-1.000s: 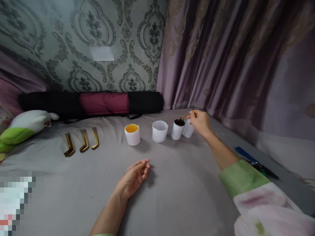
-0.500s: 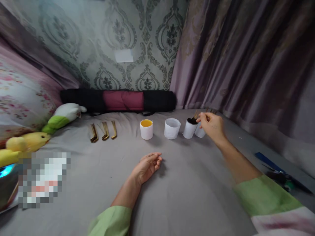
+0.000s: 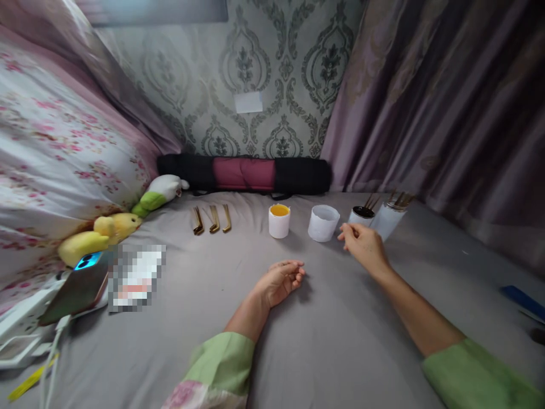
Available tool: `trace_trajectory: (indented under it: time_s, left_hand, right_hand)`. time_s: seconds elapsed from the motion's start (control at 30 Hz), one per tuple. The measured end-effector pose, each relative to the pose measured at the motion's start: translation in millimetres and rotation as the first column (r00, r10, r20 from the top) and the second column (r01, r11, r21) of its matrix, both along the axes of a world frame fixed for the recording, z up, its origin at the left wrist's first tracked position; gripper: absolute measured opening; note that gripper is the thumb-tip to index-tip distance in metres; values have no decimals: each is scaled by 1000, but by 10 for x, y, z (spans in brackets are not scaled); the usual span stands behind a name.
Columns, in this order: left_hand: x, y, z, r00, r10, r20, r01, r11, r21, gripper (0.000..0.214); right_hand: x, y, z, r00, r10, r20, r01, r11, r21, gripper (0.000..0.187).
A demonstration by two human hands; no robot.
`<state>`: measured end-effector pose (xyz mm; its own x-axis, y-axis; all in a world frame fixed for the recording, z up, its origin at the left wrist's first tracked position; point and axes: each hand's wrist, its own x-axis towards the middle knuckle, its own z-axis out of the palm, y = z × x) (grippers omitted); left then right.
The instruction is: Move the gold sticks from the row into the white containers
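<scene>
My right hand (image 3: 363,245) hovers over the grey sheet (image 3: 323,329) just in front of the row of white cups, fingers loosely curled with thumb and forefinger together, nothing visible in them. Behind it stand a dark-filled cup (image 3: 361,215) and a clear cup (image 3: 388,218), both holding thin sticks. An empty white cup (image 3: 323,222) and a cup of yellow liquid (image 3: 279,220) stand to the left. My left hand (image 3: 281,280) rests on the sheet, palm up, fingers curled and empty.
Three bent gold metal pieces (image 3: 212,219) lie left of the cups. A black and maroon roll (image 3: 244,173) lies along the patterned wall. Plush toys (image 3: 123,217), a phone (image 3: 80,284) and a floral pillow are at left. Curtains hang right; a blue tool (image 3: 523,297) lies nearby.
My right hand has drawn back from the stick cups toward me and lowered. The view has swung left, showing the pillow and phone. My left hand has stayed put.
</scene>
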<state>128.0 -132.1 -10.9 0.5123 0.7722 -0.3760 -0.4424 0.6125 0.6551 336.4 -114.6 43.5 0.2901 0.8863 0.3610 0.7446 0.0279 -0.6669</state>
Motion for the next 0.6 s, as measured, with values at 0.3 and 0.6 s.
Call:
trace_trajectory:
  time_s: [0.3,0.6]
  left_hand:
    - [-7,1,-7,1000,-16,12,15,999,29,8]
    - [-11,59,-46,1000,-9,23,9,1000,17,8]
  right_hand:
    - [-414,71,-483,983,169,68,-160,979,-123,39]
    - [-472,44,-732,973,169,158,-149,980,-131,40]
